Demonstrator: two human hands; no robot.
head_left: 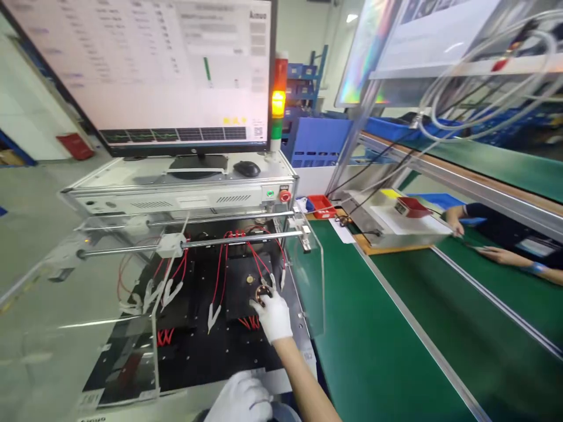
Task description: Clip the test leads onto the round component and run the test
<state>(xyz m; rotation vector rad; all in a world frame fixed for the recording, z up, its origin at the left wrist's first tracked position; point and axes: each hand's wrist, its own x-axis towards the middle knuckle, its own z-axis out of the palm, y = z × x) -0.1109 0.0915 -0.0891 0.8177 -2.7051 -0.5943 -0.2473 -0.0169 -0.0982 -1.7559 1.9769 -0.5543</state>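
Copper-toned ring over right side of black plate; your right hand pinches its rim; hold it level, clear of white clips; left hand near, curled, can't tell if holding anything.

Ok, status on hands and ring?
Right hand on copper-coloured ring, grip unclear. Left hand nearer the body, grip also unclear. Several white clips close by.

1 black mouse, a red bin, blue shelving behind
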